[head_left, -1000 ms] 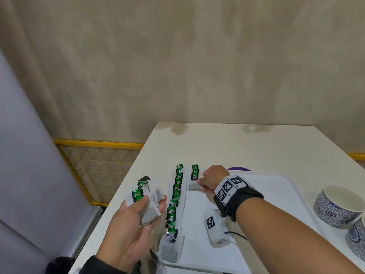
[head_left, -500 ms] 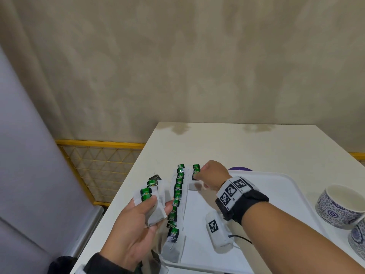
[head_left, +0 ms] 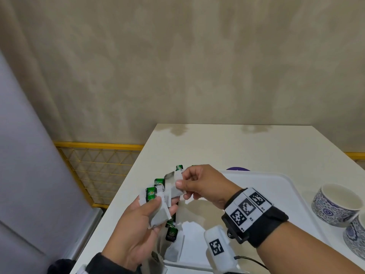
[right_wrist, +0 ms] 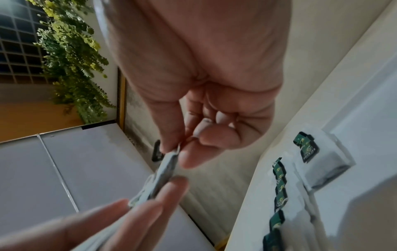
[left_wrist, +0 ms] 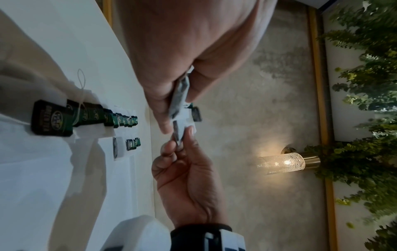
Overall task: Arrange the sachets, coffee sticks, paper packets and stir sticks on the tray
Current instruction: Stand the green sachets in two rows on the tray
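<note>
While the left hand [head_left: 136, 220] grips a fan of white paper sachets with green tags [head_left: 153, 202], the right hand [head_left: 199, 184] pinches the farthest one's outer end; white plastic tray [head_left: 276, 184] lies just below-right of that pinch

Tray [head_left: 280, 186] bare right of sachet rows [left_wrist: 111, 117]; cups [head_left: 333, 206] flank it

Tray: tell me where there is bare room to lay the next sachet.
The tray is bare in its middle and right, between the short second row of sachets and the rim nearest the patterned cups. The left edge is crowded: a full row of sachets runs along it.
</note>
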Demonstrator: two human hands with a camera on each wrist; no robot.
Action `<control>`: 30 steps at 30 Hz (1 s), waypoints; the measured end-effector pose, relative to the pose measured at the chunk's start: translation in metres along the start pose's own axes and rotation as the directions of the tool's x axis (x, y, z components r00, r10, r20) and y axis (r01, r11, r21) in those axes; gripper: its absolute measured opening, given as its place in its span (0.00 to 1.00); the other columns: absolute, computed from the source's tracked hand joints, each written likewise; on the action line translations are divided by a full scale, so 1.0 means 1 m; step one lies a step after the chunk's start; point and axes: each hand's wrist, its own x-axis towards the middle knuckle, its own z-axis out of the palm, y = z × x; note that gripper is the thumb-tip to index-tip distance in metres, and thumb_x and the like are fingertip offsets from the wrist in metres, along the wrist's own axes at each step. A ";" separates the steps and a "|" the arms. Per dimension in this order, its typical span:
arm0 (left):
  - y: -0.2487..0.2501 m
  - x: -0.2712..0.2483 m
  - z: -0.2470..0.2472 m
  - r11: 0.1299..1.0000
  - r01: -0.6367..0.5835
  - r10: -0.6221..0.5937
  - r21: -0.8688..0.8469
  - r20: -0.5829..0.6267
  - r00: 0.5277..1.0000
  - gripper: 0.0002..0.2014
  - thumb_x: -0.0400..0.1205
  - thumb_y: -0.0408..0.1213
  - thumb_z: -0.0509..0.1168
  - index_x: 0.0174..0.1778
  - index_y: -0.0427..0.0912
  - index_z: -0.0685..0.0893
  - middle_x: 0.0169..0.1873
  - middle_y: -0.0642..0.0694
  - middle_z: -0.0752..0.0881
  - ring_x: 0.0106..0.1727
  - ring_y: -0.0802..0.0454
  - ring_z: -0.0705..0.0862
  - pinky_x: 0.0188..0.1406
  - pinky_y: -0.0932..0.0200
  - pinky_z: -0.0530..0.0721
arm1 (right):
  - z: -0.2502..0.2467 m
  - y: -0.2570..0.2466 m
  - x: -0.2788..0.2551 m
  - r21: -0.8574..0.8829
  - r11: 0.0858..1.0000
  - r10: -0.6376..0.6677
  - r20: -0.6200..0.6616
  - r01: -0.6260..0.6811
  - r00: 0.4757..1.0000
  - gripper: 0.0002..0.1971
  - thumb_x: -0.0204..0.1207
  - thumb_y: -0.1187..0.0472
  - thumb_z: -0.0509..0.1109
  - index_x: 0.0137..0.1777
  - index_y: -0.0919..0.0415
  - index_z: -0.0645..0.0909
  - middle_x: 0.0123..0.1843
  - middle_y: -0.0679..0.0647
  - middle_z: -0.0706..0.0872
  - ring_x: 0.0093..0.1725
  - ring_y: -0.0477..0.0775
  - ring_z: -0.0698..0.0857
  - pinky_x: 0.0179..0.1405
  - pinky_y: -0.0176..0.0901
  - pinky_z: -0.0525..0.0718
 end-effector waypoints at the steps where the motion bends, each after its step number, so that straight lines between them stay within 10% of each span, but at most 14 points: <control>1: 0.001 0.000 -0.001 1.000 -0.001 0.001 -0.008 -0.017 1.000 0.14 0.85 0.23 0.56 0.64 0.36 0.80 0.51 0.30 0.90 0.51 0.33 0.90 0.44 0.43 0.90 | -0.002 0.000 -0.001 0.002 1.000 -0.005 -0.014 0.005 1.000 0.07 0.75 0.64 0.77 0.39 0.59 0.81 0.32 0.53 0.86 0.29 0.50 0.84 0.27 0.36 0.76; 10: 0.003 0.003 -0.006 0.994 -0.049 0.034 -0.096 -0.162 0.986 0.19 0.86 0.23 0.55 0.73 0.37 0.73 0.63 0.29 0.83 0.55 0.31 0.87 0.40 0.38 0.89 | -0.004 0.002 -0.009 -0.041 0.995 -0.094 0.001 0.094 0.996 0.05 0.74 0.64 0.77 0.40 0.60 0.82 0.31 0.51 0.86 0.31 0.48 0.82 0.29 0.35 0.76; 15: 0.002 0.000 -0.004 0.996 -0.026 0.013 -0.090 -0.148 0.989 0.20 0.86 0.23 0.54 0.74 0.39 0.71 0.64 0.27 0.81 0.54 0.29 0.87 0.51 0.37 0.88 | -0.015 0.021 0.003 -0.111 0.982 0.137 -0.115 -0.150 0.984 0.05 0.75 0.64 0.76 0.39 0.60 0.83 0.31 0.51 0.87 0.30 0.48 0.83 0.25 0.36 0.75; 20: 0.000 0.001 -0.010 0.996 0.008 -0.022 -0.092 -0.158 0.987 0.26 0.86 0.22 0.55 0.78 0.47 0.67 0.69 0.27 0.77 0.50 0.29 0.89 0.41 0.38 0.89 | -0.034 0.049 0.017 -0.160 0.892 0.377 -0.251 -0.422 0.892 0.06 0.75 0.65 0.75 0.39 0.62 0.82 0.26 0.55 0.85 0.24 0.51 0.80 0.21 0.36 0.74; 25: 0.000 0.002 -0.012 0.996 0.005 -0.019 -0.091 -0.149 0.989 0.26 0.85 0.22 0.55 0.78 0.47 0.67 0.69 0.27 0.76 0.51 0.29 0.89 0.42 0.36 0.88 | -0.036 0.047 0.031 -0.158 0.876 0.392 -0.316 -0.455 0.864 0.06 0.76 0.65 0.74 0.40 0.59 0.80 0.26 0.54 0.83 0.15 0.45 0.78 0.12 0.31 0.71; 30: 0.001 0.003 -0.011 0.997 0.004 -0.016 -0.077 -0.146 0.989 0.28 0.85 0.21 0.55 0.79 0.48 0.65 0.69 0.26 0.77 0.50 0.28 0.89 0.40 0.36 0.89 | -0.040 0.051 0.045 -0.241 0.857 0.364 -0.341 -0.455 0.866 0.12 0.74 0.64 0.74 0.35 0.52 0.76 0.34 0.50 0.82 0.29 0.45 0.81 0.18 0.29 0.78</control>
